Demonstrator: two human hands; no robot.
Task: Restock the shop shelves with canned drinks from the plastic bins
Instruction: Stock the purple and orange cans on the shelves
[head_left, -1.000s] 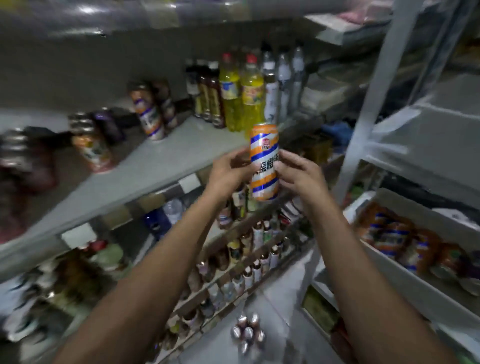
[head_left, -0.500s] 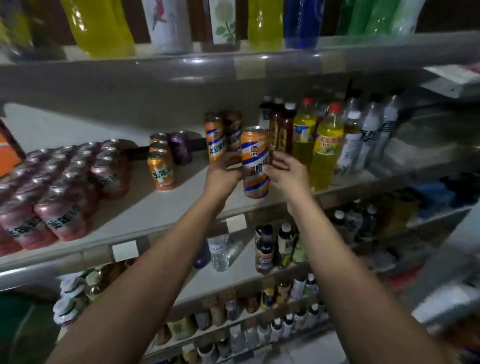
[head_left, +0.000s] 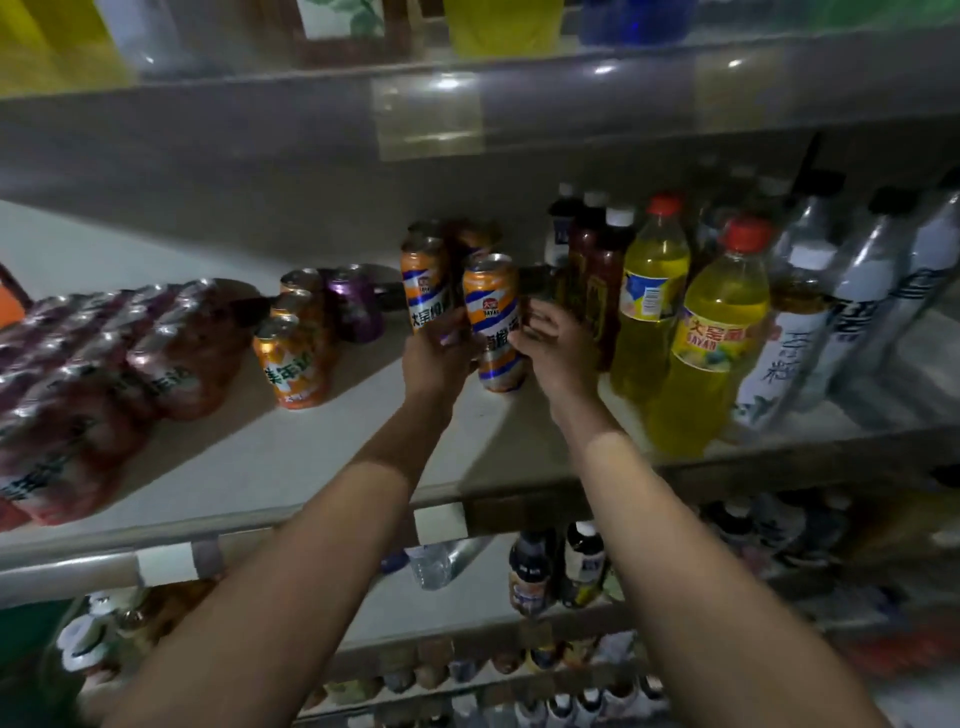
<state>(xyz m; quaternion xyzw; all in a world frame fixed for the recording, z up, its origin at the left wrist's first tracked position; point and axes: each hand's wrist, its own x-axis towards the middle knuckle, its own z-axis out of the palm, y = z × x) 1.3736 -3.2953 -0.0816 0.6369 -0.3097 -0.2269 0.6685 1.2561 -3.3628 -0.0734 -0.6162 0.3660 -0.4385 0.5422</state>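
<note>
Crowding the striped can we hold, a matching can stands just behind it to the left. Dark bottles and yellow bottles stand just right of it, while short orange cans and a purple can sit left of it, all on the white shelf. Farther left of the can, a shrink-wrapped pack holds rows of red cans. Our left hand and right hand curl round the striped can from opposite sides, fingers closed on it. It stays upright, low at the shelf board; whether its base touches we cannot tell.
</note>
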